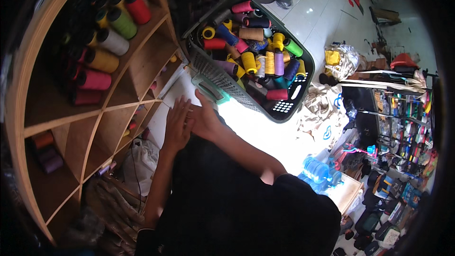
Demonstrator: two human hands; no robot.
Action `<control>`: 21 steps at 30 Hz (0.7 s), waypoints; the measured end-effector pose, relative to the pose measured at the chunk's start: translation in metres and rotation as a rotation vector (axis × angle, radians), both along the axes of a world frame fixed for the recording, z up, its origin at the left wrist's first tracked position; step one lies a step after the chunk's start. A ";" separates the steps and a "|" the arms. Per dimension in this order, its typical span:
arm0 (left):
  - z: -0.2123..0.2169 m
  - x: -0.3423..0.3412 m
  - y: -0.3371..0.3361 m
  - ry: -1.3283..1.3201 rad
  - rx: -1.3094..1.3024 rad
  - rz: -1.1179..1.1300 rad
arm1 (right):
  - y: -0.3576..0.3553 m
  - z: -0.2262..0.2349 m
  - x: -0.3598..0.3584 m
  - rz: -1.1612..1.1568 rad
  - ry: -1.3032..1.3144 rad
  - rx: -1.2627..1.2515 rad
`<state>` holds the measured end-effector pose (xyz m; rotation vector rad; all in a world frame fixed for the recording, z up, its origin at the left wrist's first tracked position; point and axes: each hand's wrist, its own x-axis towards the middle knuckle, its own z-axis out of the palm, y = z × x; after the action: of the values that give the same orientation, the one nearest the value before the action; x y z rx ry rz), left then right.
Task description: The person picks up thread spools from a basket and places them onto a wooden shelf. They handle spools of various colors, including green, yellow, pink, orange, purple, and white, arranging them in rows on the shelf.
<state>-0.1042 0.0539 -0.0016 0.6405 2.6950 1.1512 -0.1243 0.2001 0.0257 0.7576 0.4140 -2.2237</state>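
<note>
My left hand and my right hand meet in front of my chest. The left one lies flat against the right palm with its fingers stretched out, and it covers part of the right fingers. My right thumb points up and away from the palm. I see nothing held between them. Just beyond stands a dark plastic basket with a pale green handle. It is heaped with thread spools in many colours, among them a bright green spool, a purple spool and a tan spool.
On the left, a wooden shelf with square compartments holds more spools, including a red spool. A white sack leans below it. To the right lie cream cloth bags, blue water bottles and a crowded rack.
</note>
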 end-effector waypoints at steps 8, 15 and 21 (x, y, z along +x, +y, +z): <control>-0.146 0.137 -0.101 -0.820 -0.029 0.693 | 0.130 -0.037 -0.046 0.003 0.735 1.163; -0.115 0.236 -0.109 -1.371 -0.095 1.203 | 0.186 -0.087 -0.138 0.163 1.167 1.676; -0.146 0.283 -0.069 -1.403 0.263 1.506 | 0.142 -0.142 -0.196 0.945 1.022 1.627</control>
<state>0.1791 -0.0148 -0.1479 -1.7745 1.3458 1.2261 -0.3204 0.3416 -0.1164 -0.1029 2.5181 -0.7866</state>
